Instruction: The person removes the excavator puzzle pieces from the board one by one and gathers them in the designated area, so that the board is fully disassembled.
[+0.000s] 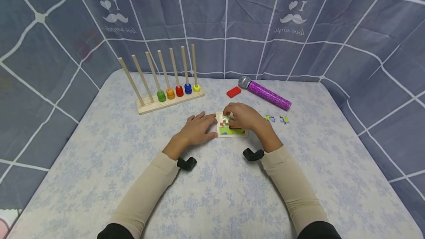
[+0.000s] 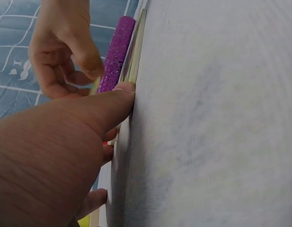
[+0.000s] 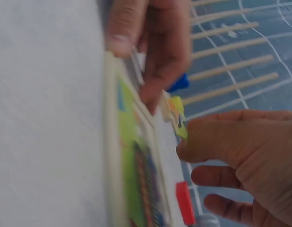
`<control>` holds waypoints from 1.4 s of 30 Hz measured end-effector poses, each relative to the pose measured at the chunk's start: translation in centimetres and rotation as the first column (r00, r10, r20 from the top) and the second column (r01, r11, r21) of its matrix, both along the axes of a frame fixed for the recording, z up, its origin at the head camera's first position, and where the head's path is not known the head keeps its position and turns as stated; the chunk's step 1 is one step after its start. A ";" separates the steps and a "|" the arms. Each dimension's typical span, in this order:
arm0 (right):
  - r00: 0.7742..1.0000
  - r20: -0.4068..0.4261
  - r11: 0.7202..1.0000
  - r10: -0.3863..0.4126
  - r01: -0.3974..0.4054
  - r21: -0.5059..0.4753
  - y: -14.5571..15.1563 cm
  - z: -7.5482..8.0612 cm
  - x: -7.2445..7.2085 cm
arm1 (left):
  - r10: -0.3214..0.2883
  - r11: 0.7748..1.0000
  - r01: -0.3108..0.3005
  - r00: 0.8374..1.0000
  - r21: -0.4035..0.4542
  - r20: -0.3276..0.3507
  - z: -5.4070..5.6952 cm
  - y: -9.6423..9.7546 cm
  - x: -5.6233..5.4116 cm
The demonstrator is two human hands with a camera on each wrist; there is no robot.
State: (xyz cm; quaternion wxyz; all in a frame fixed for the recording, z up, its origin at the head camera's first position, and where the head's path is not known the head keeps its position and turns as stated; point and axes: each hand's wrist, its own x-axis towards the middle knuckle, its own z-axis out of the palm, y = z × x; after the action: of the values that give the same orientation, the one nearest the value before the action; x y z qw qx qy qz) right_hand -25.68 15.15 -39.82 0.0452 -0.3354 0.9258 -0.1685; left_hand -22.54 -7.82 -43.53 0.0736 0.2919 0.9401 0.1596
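Pinching a small flat jigsaw piece with a yellow-green picture [image 3: 178,116], the right hand [image 1: 244,116] is hovering over a rectangular picture-puzzle board framed in pale wood [image 1: 227,132]. The piece is tilting above the board; its long axis cannot be told. The board is lying flat, its long side running left to right. Spreading its fingers, the left hand [image 1: 199,129] is touching the board's left end. The right hand is hiding the board's upper right. Two loose jigsaw pieces [image 1: 284,119] are lying rightward. Beyond, a purple glittery microphone [image 1: 269,94] is pointing its silver head leftward and away, near a red rectangular block [image 1: 234,92]; a wooden peg stand with coloured rings [image 1: 156,106] is standing leftward.
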 end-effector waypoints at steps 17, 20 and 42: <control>0.985 0.072 0.967 -0.159 0.170 -0.189 12.2 -2.1 3.2 | 0.009 1.000 -0.009 1.000 0.007 -0.004 0.0 0.1 -0.2; 0.985 0.071 0.970 -0.160 0.170 -0.173 12.7 -2.6 3.5 | 0.016 1.000 -0.016 1.000 -0.001 -0.004 0.0 0.0 -0.2; 0.990 -0.040 0.986 -0.136 0.131 -0.106 11.9 -2.8 4.1 | 0.012 1.000 -0.012 1.000 0.002 0.008 -0.2 0.0 0.1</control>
State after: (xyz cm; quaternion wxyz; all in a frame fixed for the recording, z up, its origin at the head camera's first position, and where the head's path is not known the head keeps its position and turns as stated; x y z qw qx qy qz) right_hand -21.54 27.03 -42.60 -0.0053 -0.2782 0.9371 -0.2107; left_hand -22.49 -7.86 -43.78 0.0763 0.2856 0.9414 0.1623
